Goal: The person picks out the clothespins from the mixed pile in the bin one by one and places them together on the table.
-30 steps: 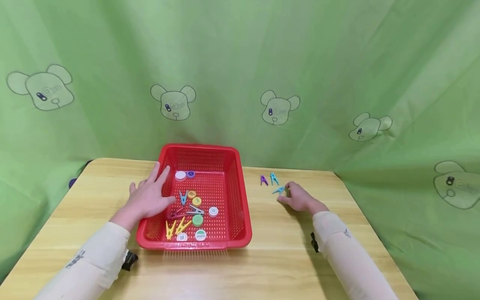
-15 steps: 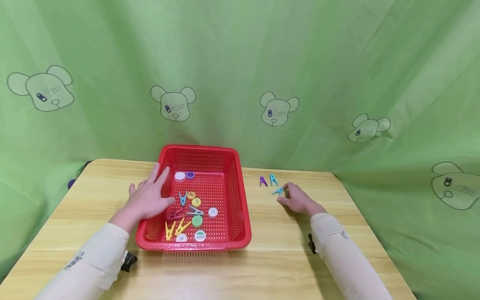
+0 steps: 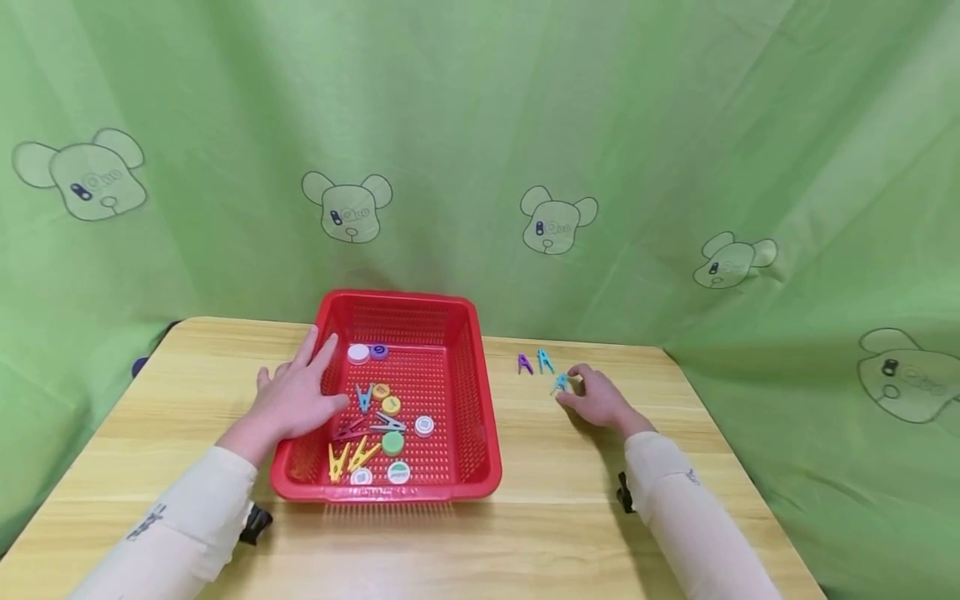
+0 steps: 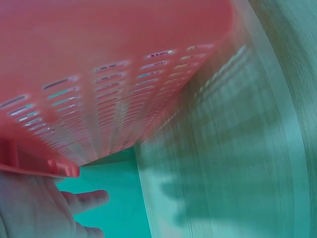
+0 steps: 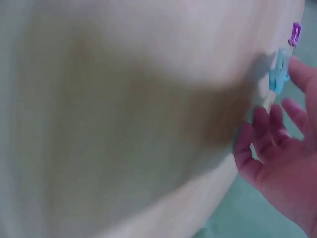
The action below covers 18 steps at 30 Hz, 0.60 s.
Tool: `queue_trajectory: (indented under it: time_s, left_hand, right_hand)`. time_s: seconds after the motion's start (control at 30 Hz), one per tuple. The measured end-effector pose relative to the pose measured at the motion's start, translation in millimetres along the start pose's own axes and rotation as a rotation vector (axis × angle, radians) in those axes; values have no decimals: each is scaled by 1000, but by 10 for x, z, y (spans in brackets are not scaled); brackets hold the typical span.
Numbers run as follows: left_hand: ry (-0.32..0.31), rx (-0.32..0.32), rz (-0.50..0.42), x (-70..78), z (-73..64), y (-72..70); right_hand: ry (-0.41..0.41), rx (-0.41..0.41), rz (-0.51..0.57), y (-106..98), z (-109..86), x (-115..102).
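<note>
My left hand (image 3: 296, 400) rests on the left rim of a red basket (image 3: 483, 400), fingers straight and spread, thumb over the inside. In the left wrist view, that hand (image 4: 34, 208) lies under the rim, beside the slotted wall. To the right, my right hand (image 3: 600, 398) holds a light blue clothespin (image 3: 560, 383) at its thumb and index tips, low at the table. In the right wrist view, the thumb of this hand (image 5: 282, 163) is at the blue clothespin (image 5: 279, 74); the exact grip is partly hidden. Another blue clothespin (image 3: 545, 361) and a purple clothespin (image 3: 524, 363) lie just beyond.
Inside the basket lie yellow clothespins (image 3: 363, 454), a blue clothespin (image 3: 364, 397), a grey clothespin (image 3: 388, 422), a dark red clothespin (image 3: 350, 429) and several bottle caps, including a green cap (image 3: 392, 442). A green curtain (image 3: 450, 125) hangs behind the wooden table (image 3: 540, 533).
The blue clothespin at my right fingertips has turned and now stands steeper. My right hand has barely shifted. My left hand stays on the rim; the whole view has drifted slightly.
</note>
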<state>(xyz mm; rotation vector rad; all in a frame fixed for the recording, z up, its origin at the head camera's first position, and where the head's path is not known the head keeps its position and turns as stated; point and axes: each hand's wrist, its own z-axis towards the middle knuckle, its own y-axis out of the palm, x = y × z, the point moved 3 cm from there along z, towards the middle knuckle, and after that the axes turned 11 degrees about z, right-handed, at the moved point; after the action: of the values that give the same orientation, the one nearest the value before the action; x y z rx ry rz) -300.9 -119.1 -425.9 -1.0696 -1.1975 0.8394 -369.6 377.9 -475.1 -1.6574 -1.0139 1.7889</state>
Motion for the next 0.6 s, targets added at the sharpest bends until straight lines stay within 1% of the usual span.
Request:
queue_trajectory:
  time_s: [0.1, 0.2, 0.43, 0.6]
  left_hand:
    - [3, 0, -8, 10, -8, 0]
    - [7, 2, -6, 5, -11, -13]
    - [5, -5, -4, 3, -23, 8]
    - [4, 1, -18, 7, -18, -8]
  right_hand:
    - [66, 102, 39, 61, -38, -5]
    - [110, 159, 28, 126, -46, -54]
    - [193, 214, -95, 258, -80, -94]
    - [226, 241, -114, 225, -72, -122]
